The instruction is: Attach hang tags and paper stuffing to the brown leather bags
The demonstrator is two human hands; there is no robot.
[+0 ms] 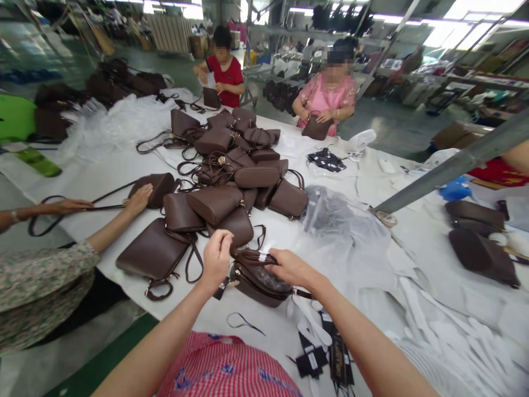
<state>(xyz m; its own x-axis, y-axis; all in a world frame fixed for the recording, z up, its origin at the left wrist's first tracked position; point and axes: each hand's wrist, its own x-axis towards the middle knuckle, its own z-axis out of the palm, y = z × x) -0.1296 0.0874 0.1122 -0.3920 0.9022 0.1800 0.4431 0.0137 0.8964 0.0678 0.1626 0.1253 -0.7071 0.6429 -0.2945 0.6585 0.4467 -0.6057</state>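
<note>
A dark brown handbag (258,293) lies in front of me with its top open and clear plastic showing inside. Its folded strap (248,256) is bundled over the bag, with a bit of white wrapping around it. My right hand (291,268) grips the end of this bundle. Beside the bag's left end, my left hand (217,260) is closed in a pinch; whatever its fingers hold is too small to make out. A black hang tag (221,289) lies just below the left hand, and a thin black cord loop (246,322) rests on the table nearer me.
Many brown bags (217,198) are heaped beyond my hands. At left, a co-worker's hand (140,199) presses a bag while the other pulls its strap. Plastic wrap (347,220), black tags (312,361) and white strips (417,314) lie right. A metal post (450,165) slants at right.
</note>
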